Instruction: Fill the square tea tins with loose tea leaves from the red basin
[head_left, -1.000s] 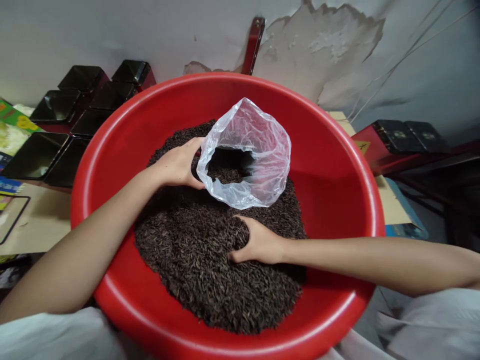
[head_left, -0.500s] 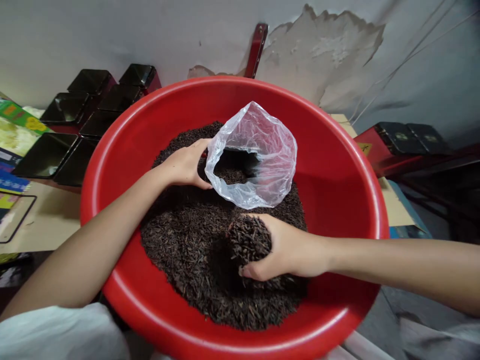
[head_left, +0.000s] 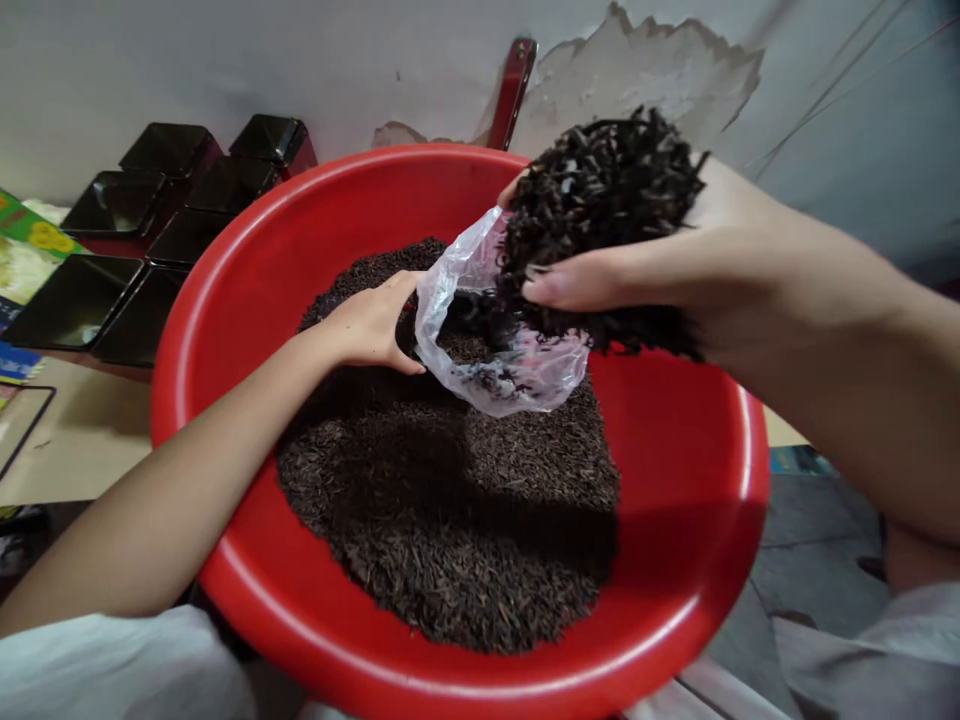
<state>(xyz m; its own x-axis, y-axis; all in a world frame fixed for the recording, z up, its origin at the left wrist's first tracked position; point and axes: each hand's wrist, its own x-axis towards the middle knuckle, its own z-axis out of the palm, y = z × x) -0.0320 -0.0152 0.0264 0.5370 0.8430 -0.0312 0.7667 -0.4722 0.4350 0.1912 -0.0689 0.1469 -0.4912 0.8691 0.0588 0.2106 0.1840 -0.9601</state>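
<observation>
A large red basin [head_left: 645, 640] holds a heap of dark, dried loose tea leaves [head_left: 480, 580]. On the heap stands a dark container lined with a clear plastic bag [head_left: 551, 378], its mouth spread wide and tea leaves visible inside. My left hand [head_left: 371, 325] is wrapped around the left side of this bag-lined container; its fingertips are hidden behind it. Above the bag's right side, my right hand [head_left: 724, 250] is closed around a big handful of tea leaves [head_left: 600, 200]. Some leaves spill into the bag's mouth and over its near rim.
Several open dark tins [head_left: 112, 205] stand left of the basin on a pale board [head_left: 94, 440]. A dark red strip [head_left: 516, 92] leans on the wall behind. Grey floor [head_left: 814, 560] shows at the lower right.
My right hand has risen from the heap to above the bag's mouth, carrying tea leaves, and some now fall in. My left hand stays around the container.
</observation>
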